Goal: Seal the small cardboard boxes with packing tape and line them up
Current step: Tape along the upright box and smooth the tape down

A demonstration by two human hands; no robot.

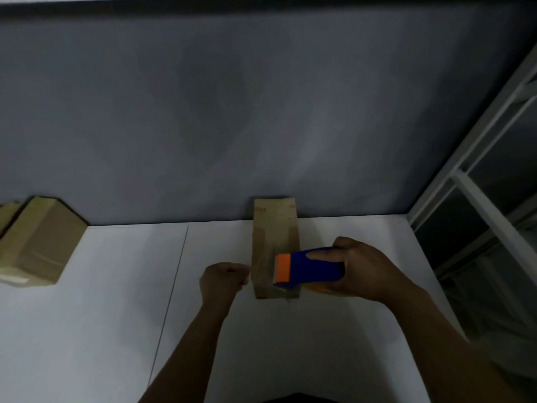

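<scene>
Taping the box shut
Our right hand (363,271) clamps the tape dispenser (308,269); our left hand (225,279), fingers curled empty, steadies the box (274,245). We should pull straight, pressing firmly.

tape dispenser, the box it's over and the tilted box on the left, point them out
tape dispenser (315,271): head view, on its blue body.
middle box (274,228): head view, on its taped top face.
left box (37,242): head view, on its upper face.
</scene>
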